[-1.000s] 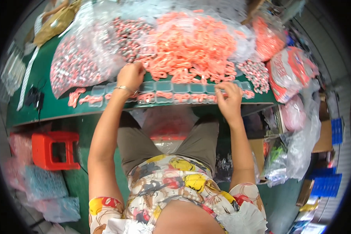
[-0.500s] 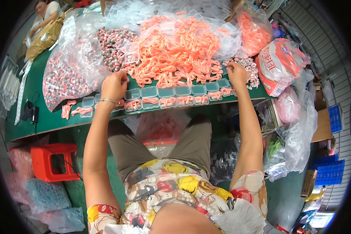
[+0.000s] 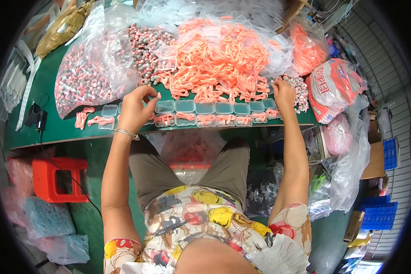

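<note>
My left hand [image 3: 138, 108], with a bracelet at the wrist, hovers over the left part of a row of small clear plastic boxes [image 3: 205, 108]. Its fingers are curled together, and a tiny pale thing seems to show at their tips, too small to name. At the right end of the row my right hand [image 3: 284, 95] is closed, its fingertips at a pile of small white-and-pink pieces [image 3: 300, 93]. The boxes stand with lids raised; several hold coiled orange cords [image 3: 206, 119] and small grey pieces. A large heap of orange cords [image 3: 219, 59] lies behind them.
Grey-and-pink round pieces fill a clear bag [image 3: 84, 75] and a loose pile [image 3: 146, 48] on the green table [image 3: 55, 132]. More clear boxes [image 3: 214, 10] are heaped at the back. A red-and-white bag [image 3: 333, 86] stands right; a red stool [image 3: 61, 180] is lower left.
The view has shifted, so the table contents sit farther right. My left hand has turned, its fingertips lifted over the boxes. My right hand stays at the small-piece pile.
</note>
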`<state>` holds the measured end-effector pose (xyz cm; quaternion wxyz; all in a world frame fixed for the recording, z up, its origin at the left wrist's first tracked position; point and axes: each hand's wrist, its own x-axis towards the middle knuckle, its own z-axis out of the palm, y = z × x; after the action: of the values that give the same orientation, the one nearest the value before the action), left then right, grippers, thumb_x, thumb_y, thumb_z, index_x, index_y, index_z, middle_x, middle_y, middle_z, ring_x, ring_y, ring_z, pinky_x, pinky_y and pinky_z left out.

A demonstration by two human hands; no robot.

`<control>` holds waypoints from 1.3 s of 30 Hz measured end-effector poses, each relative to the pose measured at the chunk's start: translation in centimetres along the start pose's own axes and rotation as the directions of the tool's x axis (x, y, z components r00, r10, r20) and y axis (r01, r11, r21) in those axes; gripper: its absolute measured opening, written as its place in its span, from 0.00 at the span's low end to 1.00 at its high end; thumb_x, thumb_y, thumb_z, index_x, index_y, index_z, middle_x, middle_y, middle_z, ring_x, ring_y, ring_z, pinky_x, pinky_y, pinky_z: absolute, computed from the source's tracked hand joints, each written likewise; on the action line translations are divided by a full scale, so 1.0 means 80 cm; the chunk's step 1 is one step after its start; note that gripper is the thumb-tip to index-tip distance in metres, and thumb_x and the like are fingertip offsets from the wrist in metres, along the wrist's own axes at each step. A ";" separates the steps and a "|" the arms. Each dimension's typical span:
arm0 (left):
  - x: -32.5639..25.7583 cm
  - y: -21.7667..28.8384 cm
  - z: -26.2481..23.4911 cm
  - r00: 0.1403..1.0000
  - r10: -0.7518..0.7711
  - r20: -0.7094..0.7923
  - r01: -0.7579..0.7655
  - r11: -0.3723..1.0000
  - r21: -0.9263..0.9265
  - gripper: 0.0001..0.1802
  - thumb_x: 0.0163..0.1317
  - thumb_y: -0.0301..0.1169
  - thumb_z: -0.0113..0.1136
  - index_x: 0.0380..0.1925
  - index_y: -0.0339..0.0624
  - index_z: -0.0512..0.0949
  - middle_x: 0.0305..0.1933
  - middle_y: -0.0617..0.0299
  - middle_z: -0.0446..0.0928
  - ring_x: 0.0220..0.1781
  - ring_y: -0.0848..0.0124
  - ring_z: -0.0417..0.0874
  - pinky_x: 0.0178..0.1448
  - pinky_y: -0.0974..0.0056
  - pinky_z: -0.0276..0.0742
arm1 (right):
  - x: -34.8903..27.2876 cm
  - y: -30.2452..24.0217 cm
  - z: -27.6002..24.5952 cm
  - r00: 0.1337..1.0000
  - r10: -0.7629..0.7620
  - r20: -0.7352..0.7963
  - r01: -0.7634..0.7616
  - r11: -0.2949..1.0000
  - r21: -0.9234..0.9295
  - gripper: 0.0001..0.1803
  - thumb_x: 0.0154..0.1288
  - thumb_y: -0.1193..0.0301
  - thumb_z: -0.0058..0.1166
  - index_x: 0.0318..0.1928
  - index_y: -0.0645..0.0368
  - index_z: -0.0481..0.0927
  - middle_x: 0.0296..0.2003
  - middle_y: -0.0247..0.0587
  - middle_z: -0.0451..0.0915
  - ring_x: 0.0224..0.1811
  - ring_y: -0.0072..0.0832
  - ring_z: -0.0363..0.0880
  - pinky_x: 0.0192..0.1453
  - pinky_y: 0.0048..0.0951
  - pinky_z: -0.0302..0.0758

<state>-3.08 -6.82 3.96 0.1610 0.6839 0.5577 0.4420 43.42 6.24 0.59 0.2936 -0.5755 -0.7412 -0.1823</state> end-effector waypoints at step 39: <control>-0.080 -0.042 -0.041 0.999 0.032 -0.040 -0.035 0.996 -0.079 0.07 0.53 0.20 0.62 0.33 0.39 0.80 0.33 0.60 0.78 0.33 0.67 0.79 0.36 0.64 0.74 | -0.043 -0.356 -0.063 0.757 -0.263 0.599 -0.602 0.077 0.795 0.10 0.64 0.82 0.54 0.46 0.65 0.77 0.39 0.35 0.79 0.39 0.17 0.78 0.44 0.19 0.76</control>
<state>-7.63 -12.37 0.64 0.1699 0.6776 0.5310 0.4796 17.75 -7.12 4.14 0.3604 -0.3376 -0.6306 0.5987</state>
